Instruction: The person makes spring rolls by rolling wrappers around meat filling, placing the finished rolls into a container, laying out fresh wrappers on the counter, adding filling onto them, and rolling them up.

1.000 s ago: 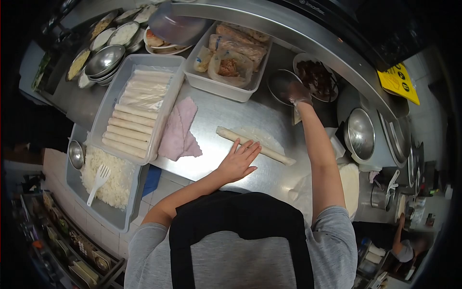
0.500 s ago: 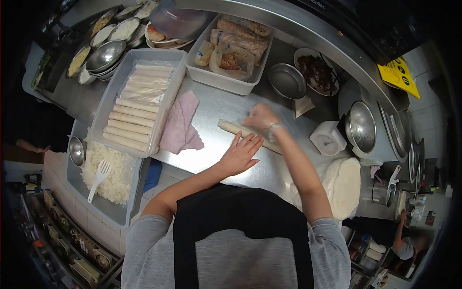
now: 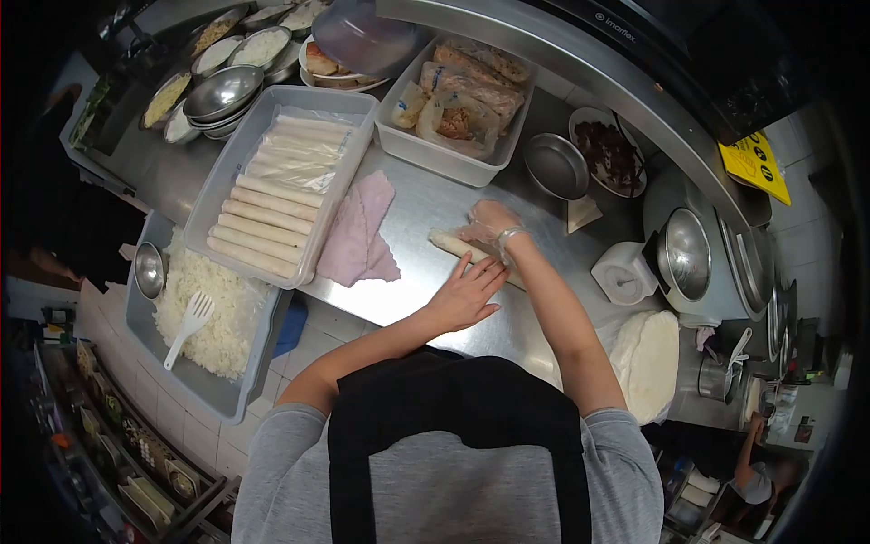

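A pale, uncooked spring roll lies slantwise on the steel worktop. My left hand rests flat against its near side with fingers stretched out. In a clear plastic glove, my right hand is at the roll's far side, its bent fingers pinching near the upper left end; the fingertips are partly hidden. Both forearms cover the roll's lower right part. By my right elbow sits a stack of round white wrappers. Left of the roll is a crumpled pink cloth.
Finished rolls fill a plastic tub at left. Below it, a grey bin holds white shreds and a white fork. Bagged fillings sit in another tub. A metal bowl and white scale stand right. Other people are at both sides.
My right hand was blurred in motion just above the roll and now touches it near its upper end. My left hand stays flat on the roll. The whole view has shifted slightly.
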`<state>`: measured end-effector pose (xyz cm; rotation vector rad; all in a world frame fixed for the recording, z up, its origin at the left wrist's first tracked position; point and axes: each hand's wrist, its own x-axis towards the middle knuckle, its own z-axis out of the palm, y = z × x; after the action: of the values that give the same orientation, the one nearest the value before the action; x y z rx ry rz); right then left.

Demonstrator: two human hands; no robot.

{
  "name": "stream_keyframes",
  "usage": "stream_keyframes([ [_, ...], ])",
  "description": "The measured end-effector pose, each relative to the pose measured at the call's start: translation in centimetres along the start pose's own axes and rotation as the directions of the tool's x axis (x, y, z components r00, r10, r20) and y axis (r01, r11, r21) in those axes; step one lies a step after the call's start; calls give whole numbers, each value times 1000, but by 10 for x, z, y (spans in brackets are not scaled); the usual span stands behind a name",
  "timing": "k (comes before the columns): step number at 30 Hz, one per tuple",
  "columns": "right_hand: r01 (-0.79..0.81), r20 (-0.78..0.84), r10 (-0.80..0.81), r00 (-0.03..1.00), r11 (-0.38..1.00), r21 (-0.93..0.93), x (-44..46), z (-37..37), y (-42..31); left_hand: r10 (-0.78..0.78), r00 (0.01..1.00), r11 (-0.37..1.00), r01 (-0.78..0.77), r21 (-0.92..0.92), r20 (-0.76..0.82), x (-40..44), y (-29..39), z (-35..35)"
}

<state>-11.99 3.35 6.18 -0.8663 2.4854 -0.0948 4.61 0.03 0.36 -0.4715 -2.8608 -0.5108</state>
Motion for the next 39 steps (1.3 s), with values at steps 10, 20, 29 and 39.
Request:
stream_keyframes([
  [10, -81, 36, 80, 996, 996, 24, -2, -5, 30, 29, 1000, 999, -29, -44, -1, 1, -2, 2],
  [20, -128, -213, 154, 965, 983, 132, -24, -75, 104, 12, 1000, 998, -11, -63, 14, 0, 0, 0],
  [29, -253, -342, 167, 925, 941, -224, 49, -78, 148, -9, 999, 998, 12, -62, 39, 2, 0, -2],
  [39, 126, -272, 97, 957, 707, 696, -55, -60, 160, 26, 999, 997, -24, -75, 21, 2, 2, -2],
])
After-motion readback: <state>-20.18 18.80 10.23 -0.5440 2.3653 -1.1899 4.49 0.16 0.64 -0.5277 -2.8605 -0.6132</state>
